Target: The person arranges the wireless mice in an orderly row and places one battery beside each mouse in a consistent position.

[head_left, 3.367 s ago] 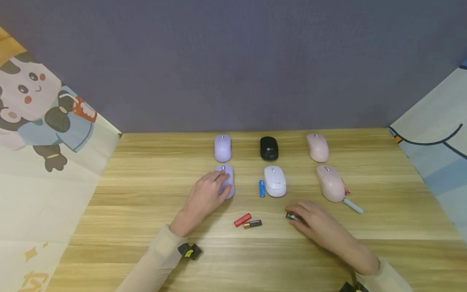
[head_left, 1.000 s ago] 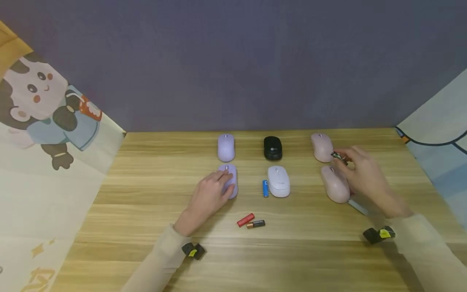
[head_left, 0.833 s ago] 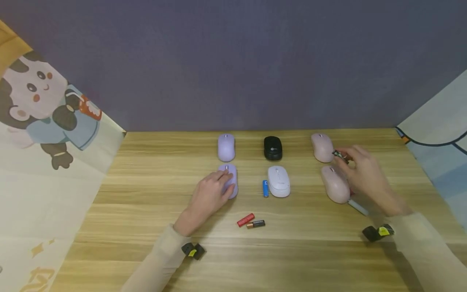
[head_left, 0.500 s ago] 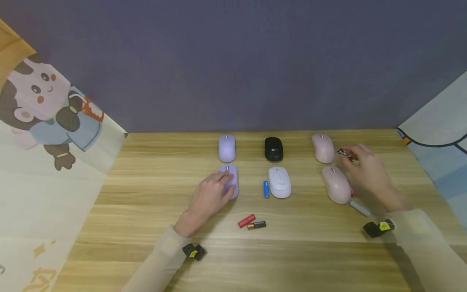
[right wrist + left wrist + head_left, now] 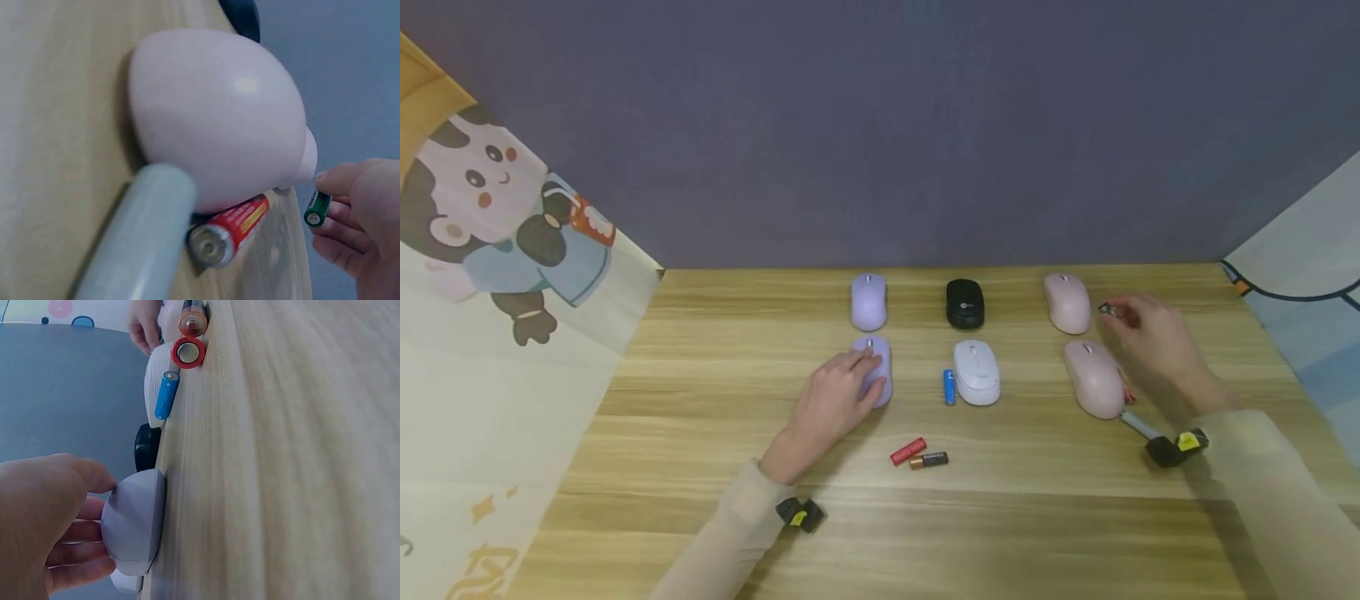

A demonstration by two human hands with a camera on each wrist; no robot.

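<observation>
My left hand (image 5: 824, 402) rests on the nearer purple mouse (image 5: 880, 392), thumb at its right side and fingers over its top; the left wrist view shows the fingers fairly straight against its shell (image 5: 140, 519). My right hand (image 5: 1157, 337) pinches a green battery (image 5: 317, 209) between thumb and fingers, held right of the farther pink mouse (image 5: 1067, 304) and above the table. The nearer pink mouse (image 5: 1094, 379) lies just left of and below this hand. Beside it are a red battery (image 5: 230, 230) and a pale grey-blue battery (image 5: 140, 237).
A farther purple mouse (image 5: 868, 302), a black mouse (image 5: 965, 303) and a white mouse (image 5: 977, 372) stand in the two rows. A blue battery (image 5: 950, 387) lies beside the white mouse. A red battery (image 5: 907, 451) and a black-and-copper battery (image 5: 928, 460) lie in front.
My right hand has carried the green battery from in front of the white mouse to the back right, lately edging away from the pink mice. My left hand stays on the purple mouse.
</observation>
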